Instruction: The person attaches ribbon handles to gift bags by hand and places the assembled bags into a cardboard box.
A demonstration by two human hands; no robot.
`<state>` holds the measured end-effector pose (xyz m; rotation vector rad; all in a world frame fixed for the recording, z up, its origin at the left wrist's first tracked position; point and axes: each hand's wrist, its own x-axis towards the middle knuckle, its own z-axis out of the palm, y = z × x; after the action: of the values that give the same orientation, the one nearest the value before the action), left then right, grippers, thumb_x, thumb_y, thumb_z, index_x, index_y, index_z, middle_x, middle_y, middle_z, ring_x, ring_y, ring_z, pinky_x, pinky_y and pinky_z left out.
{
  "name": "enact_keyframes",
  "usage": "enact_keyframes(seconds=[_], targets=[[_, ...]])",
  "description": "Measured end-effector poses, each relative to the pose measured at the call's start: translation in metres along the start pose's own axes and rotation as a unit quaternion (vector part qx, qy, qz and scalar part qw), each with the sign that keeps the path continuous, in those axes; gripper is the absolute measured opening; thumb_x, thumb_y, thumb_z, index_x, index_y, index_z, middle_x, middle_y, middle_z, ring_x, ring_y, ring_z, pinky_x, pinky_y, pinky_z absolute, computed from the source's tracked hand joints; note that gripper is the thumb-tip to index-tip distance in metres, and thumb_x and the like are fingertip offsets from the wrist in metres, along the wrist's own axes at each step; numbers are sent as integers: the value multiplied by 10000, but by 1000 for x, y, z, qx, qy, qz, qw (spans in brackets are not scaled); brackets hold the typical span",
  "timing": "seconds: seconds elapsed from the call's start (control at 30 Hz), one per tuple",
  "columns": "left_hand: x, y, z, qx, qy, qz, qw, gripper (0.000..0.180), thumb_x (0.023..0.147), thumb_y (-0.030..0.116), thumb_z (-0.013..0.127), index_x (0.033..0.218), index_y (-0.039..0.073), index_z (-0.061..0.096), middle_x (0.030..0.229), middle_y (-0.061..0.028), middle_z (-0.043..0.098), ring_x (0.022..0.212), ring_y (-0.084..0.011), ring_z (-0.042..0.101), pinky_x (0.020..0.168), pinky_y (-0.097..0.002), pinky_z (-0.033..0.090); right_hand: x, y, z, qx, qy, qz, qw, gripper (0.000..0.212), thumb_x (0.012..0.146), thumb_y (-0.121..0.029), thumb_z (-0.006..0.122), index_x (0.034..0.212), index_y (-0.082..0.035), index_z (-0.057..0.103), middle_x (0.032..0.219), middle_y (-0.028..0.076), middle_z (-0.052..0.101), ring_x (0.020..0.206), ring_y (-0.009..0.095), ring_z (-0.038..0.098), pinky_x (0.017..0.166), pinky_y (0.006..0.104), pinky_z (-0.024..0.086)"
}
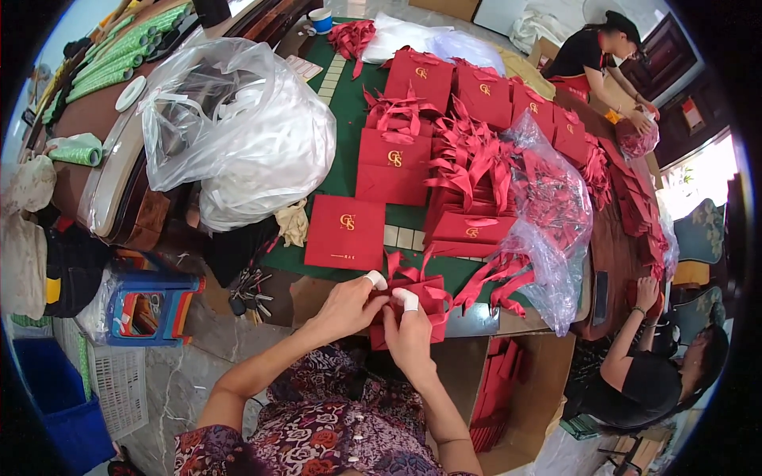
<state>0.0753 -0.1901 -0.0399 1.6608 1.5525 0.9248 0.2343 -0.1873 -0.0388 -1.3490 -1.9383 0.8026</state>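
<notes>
At the near table edge I hold a small red paper gift bag (432, 300) with red ribbon at its top. My left hand (349, 308) is closed at the bag's upper left, with a white cover on one finger. My right hand (409, 337) pinches at the bag's top middle, also with a white-covered finger. The fingertips meet there; what exactly lies between them is hidden. Just beyond my left hand lies a flat red bag (344, 232) with gold lettering. Past it lies another red bag (393, 166) with ribbons above it.
Stacked red bags (472, 230) and a clear plastic bag of ribbons (552, 190) lie to the right. A big plastic bag of white ribbon (254, 143) bulges at left. An open carton (540, 389) stands right of my lap. Two people (603, 59) (651, 373) work at the right.
</notes>
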Motion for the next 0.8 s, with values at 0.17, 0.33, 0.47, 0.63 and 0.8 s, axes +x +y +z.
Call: enact_keyframes(seconds=[0.17,0.33,0.47,0.63,0.8], targets=[[-3,6,4,29,-1,-11,1000,272,823,186,751,995,35,604,824,-133,656,661,-257,643,600,-383,513,26,-9,-40,-64,-2,-86,994,178,892,-94,659,1063,-44,653,995,150,644,898,359,601,794,434,479],[-10,6,17,70,51,96,992,220,820,145,739,969,34,621,823,-138,626,708,-306,641,636,-411,520,51,5,-51,-93,-169,-76,978,162,910,-197,641,936,-61,723,878,122,682,854,339,631,757,423,480],[-15,-2,24,96,81,177,976,189,844,146,723,955,26,629,850,-149,630,777,-338,638,698,-425,523,69,5,-67,-6,-271,51,961,231,876,-256,671,952,-53,751,789,143,714,736,285,697,688,397,518],[-13,0,20,106,68,177,976,210,860,162,714,968,4,627,877,-167,637,817,-372,629,737,-443,519,74,21,-60,50,-305,60,949,210,868,-227,679,945,-46,752,798,124,722,745,227,693,707,353,516],[0,3,8,76,-20,85,993,193,868,145,689,972,0,616,891,-204,650,835,-399,640,736,-468,524,57,48,-30,59,-158,56,984,218,876,-257,691,939,-59,760,779,123,720,723,236,696,689,354,520]])
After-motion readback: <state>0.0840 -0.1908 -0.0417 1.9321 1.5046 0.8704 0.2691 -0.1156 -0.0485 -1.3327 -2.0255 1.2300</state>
